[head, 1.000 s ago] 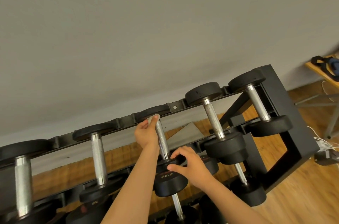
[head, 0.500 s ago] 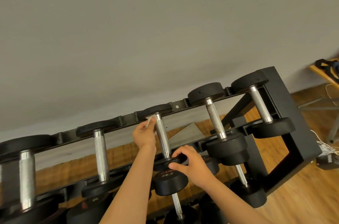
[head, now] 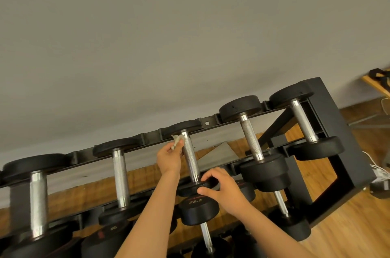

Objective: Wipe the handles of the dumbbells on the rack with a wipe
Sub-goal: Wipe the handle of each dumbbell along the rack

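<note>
A plain grey wall (head: 190,36) is filling the upper part of the head view, and below it a black rack (head: 329,109) is standing on a wooden floor (head: 348,226), carrying a row of dumbbells (head: 120,173) on its top tier and more beneath. The left hand (head: 169,157) is pinching a small crumpled wipe (head: 176,141) between thumb and fingers, holding it against the left side of the middle dumbbell's knurled handle (head: 191,158), right at the far end by the back head. The right hand (head: 223,190) is curling its fingers and thumb round that dumbbell's near head (head: 190,187), apparently steadying it. Over the last second little has been shifting: the wipe is staying at the far end of the bar, only showing a bit more beside it, and the right hand is keeping its hold. To my eye this handle's wiping is only beginning, with most of its length still bare below the wipe. The two handles to the right and the two to the left are waiting untouched. At the far right edge a wooden table (head: 377,84) and a white cable (head: 377,169) are showing.
</note>
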`<action>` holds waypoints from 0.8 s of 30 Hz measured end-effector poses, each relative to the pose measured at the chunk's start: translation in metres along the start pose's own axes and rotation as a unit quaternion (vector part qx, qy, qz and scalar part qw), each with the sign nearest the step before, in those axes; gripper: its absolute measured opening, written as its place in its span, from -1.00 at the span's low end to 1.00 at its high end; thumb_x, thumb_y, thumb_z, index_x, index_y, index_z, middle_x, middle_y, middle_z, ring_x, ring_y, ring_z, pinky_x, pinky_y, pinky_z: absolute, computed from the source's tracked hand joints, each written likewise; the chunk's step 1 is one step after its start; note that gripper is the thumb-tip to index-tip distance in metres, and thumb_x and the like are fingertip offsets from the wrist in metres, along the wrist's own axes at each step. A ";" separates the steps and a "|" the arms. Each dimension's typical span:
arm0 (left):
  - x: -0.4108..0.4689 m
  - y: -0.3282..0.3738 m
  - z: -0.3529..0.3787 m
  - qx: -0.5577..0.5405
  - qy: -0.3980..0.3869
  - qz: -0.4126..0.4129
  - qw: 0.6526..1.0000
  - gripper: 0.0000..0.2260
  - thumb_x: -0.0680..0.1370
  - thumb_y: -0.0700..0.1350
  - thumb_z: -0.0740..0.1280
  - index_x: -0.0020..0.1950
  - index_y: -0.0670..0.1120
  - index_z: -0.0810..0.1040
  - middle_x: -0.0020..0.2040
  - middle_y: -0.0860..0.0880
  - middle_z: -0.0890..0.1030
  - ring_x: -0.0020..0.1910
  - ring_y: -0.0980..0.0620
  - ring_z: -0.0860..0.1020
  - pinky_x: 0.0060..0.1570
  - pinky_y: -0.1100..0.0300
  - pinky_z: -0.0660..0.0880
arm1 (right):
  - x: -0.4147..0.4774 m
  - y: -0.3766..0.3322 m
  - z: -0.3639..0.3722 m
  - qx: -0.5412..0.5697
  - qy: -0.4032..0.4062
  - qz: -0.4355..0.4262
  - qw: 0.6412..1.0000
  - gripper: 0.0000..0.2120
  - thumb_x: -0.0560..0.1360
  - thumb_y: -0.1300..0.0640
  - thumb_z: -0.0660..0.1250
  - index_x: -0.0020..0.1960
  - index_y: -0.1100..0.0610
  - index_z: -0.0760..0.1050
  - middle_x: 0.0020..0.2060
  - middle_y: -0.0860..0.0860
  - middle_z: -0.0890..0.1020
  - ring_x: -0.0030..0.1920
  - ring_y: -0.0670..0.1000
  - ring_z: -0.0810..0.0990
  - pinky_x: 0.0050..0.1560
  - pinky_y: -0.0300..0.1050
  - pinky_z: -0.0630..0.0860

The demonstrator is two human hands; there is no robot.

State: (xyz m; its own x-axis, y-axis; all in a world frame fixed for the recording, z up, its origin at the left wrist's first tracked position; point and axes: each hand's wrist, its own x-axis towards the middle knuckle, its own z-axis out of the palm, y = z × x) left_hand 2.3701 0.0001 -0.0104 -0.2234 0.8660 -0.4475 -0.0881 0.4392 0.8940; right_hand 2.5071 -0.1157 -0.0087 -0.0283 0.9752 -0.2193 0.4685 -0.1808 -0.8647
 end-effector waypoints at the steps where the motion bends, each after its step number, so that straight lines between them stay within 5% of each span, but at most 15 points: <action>1: -0.001 -0.001 -0.002 0.000 -0.004 0.000 1.000 -0.95 0.52 -0.09 0.42 -0.11 0.00 0.57 -0.11 0.02 0.62 0.03 -0.04 0.61 0.11 0.06 0.56 | 0.000 0.000 0.000 0.000 -0.001 0.000 1.000 -0.81 0.42 -0.01 0.48 -0.06 -0.15 0.48 -0.05 -0.15 0.52 0.07 -0.19 0.44 0.05 -0.41 0.34; 17: -0.020 -0.030 -0.016 0.082 -0.085 0.008 0.993 -0.96 0.50 -0.08 0.45 -0.12 -0.03 0.64 -0.12 -0.03 0.69 -0.02 -0.04 0.64 0.09 0.06 0.57 | 0.001 0.004 0.001 -0.006 0.004 -0.008 1.000 -0.81 0.41 -0.05 0.48 -0.05 -0.16 0.49 -0.05 -0.16 0.54 0.07 -0.20 0.44 0.04 -0.40 0.34; 24: -0.016 -0.032 -0.030 0.140 -0.097 0.047 0.984 -0.81 0.51 -0.02 0.43 -0.13 -0.14 0.67 -0.15 -0.13 0.68 -0.07 -0.10 0.64 0.05 0.05 0.56 | 0.002 0.002 0.001 -0.001 -0.003 0.000 1.000 -0.80 0.41 -0.05 0.47 -0.03 -0.13 0.50 -0.04 -0.16 0.54 0.09 -0.18 0.45 0.05 -0.36 0.35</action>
State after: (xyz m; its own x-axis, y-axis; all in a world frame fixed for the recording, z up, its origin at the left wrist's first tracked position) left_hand 2.3474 -0.0350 -0.0312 -0.0261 0.9233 -0.3831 0.2013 0.3803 0.9027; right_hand 2.5069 -0.1146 -0.0109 -0.0343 0.9745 -0.2217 0.4710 -0.1799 -0.8636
